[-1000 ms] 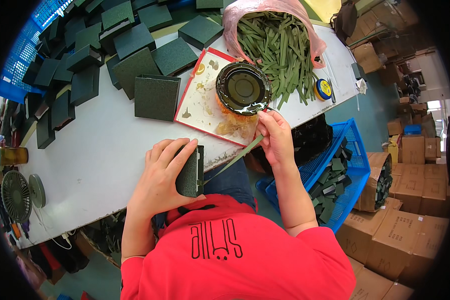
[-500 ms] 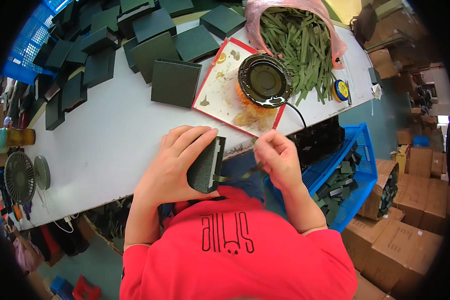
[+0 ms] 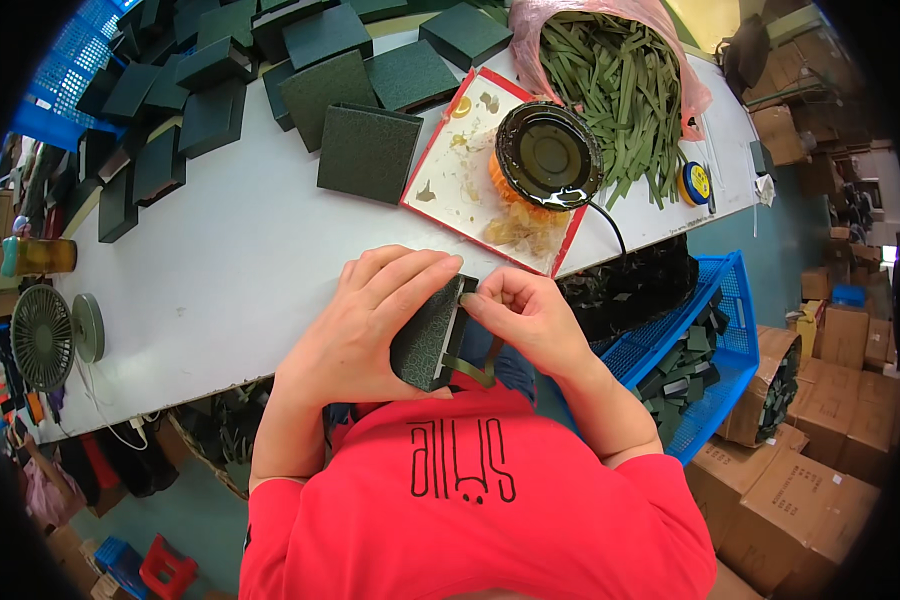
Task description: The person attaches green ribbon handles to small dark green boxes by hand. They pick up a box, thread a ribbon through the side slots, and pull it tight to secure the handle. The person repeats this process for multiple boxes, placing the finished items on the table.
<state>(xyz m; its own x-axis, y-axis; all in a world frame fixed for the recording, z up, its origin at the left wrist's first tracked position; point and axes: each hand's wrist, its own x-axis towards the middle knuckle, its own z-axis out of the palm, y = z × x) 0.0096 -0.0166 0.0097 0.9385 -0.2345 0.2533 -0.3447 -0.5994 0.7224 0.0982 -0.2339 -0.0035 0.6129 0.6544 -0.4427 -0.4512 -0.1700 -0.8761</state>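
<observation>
My left hand (image 3: 370, 315) is wrapped round a small dark green box (image 3: 425, 340), held tilted at the table's front edge. A strip of green ribbon (image 3: 485, 372) loops out from the near end of the box's open side. In a pinch, my right hand (image 3: 525, 315) presses the other end of the ribbon against the far end of that side. The fingertips hide the pressed end. Beyond my hands, a round pot of dark glue (image 3: 548, 155) stands on a white board with a red rim (image 3: 450, 215), which is smeared with dried glue.
Several dark green boxes (image 3: 370, 150) lie at the back left. A pink bag (image 3: 530, 50) spills green ribbon strips (image 3: 610, 100) behind the pot. A round tin (image 3: 693, 183) sits at the right. Below the table's right edge is a blue crate (image 3: 740, 330) of small green pieces. A fan (image 3: 42, 338) stands at left.
My right hand has moved left to the box, bringing the ribbon's loose end against it. The ribbon, stretched out before, now hangs in a loop. The view has shifted slightly.
</observation>
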